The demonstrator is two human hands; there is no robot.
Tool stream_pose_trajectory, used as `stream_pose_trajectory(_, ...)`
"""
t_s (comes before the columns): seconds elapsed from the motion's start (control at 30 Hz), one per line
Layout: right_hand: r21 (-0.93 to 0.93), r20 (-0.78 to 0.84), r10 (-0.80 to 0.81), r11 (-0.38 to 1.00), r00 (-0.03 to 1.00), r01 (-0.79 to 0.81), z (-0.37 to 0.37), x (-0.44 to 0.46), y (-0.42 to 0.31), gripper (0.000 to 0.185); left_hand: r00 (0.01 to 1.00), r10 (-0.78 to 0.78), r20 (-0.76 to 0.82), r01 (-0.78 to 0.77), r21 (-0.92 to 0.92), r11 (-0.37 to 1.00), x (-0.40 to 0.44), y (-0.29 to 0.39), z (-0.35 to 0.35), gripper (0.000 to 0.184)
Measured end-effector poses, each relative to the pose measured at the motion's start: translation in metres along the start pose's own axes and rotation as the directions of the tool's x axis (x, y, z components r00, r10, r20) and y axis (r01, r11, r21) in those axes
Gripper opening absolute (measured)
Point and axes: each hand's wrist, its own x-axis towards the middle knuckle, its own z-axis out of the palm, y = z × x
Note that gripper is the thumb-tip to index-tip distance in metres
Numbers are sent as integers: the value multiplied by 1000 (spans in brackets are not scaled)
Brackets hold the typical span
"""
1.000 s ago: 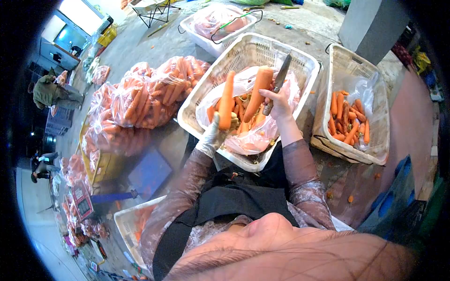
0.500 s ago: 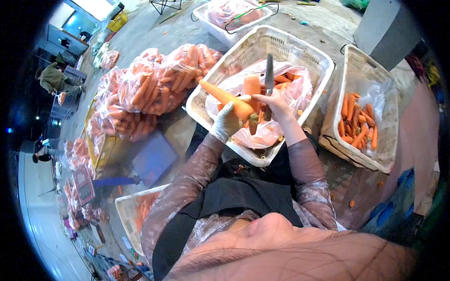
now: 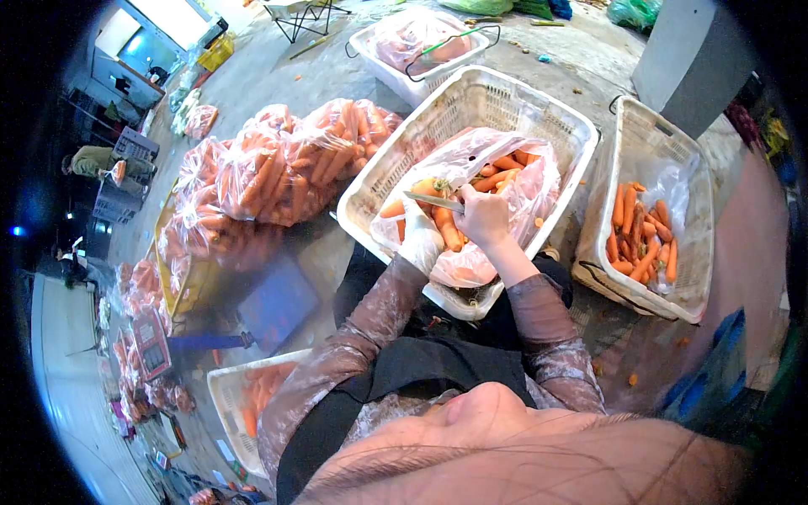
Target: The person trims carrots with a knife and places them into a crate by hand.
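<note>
My right hand (image 3: 484, 217), bare, is closed round the handle of a knife (image 3: 433, 202). The blade points left and lies across, or just in front of, the stem end of a carrot (image 3: 429, 187). My left hand (image 3: 421, 244), in a whitish glove, is closed on that carrot; its fingers are partly hidden. Both hands are over a clear plastic bag (image 3: 543, 172) with carrots (image 3: 505, 175) in its opening. This bag sits inside a dirty white plastic crate (image 3: 396, 139) in front of me.
On the right stands another white crate (image 3: 703, 219) with loose carrots (image 3: 644, 227). Filled carrot bags (image 3: 269, 168) are piled at the left, near a blue platform scale (image 3: 278, 299). A further crate (image 3: 383, 63) is behind, and a grey pillar (image 3: 690, 67) rises at back right. One person (image 3: 93, 160) bends far left.
The knife has swung from pointing up to pointing left, across the carrot's stem end. The carrot raised in my left hand has come down and turned, and both hands are lower over the bag.
</note>
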Motion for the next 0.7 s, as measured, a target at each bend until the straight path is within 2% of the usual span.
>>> stream_pose_trajectory(0.03,-39,18,11,999,1000,-10,2,2,2,17,1000,-3,5,3,4,1000,-1,1,0,69)
stream_pose_trajectory(0.1,-79,36,23,997,999,-20,3,4,4,19,992,-127,-5,127,-7,992,-5,4,0,69)
stream_pose_trajectory(0.27,-67,12,-42,997,999,42,6,3,5,20,984,-150,93,150,0,989,-14,10,2,70)
stream_pose_trajectory(0.33,-74,-8,-7,997,1000,6,12,3,5,18,980,-161,118,162,5,987,-21,17,7,69)
stream_pose_trajectory(0.4,-79,-32,23,997,999,-25,17,2,5,17,950,-258,175,270,-48,962,-28,24,10,64)
stream_pose_trajectory(0.47,-77,-161,43,995,986,-56,20,2,4,16,962,-220,164,231,-53,971,-26,22,10,61)
stream_pose_trajectory(0.53,-82,-178,64,993,982,-80,25,4,7,16,972,-183,149,193,-58,980,-20,18,6,58)
stream_pose_trajectory(0.57,-86,-195,88,991,977,-107,27,6,9,16,977,-195,86,205,-125,971,-13,18,7,57)
stream_pose_trajectory(0.6,-94,-68,236,966,969,-242,28,10,11,19,977,-212,23,212,-193,958,-9,17,6,56)
stream_pose_trajectory(0.63,-67,62,391,920,918,-387,32,12,26,25,977,-213,27,214,-196,957,-16,17,3,56)
stream_pose_trajectory(0.7,-271,391,516,856,762,-440,31,22,59,30,928,-157,338,196,-82,977,-33,23,-8,52)
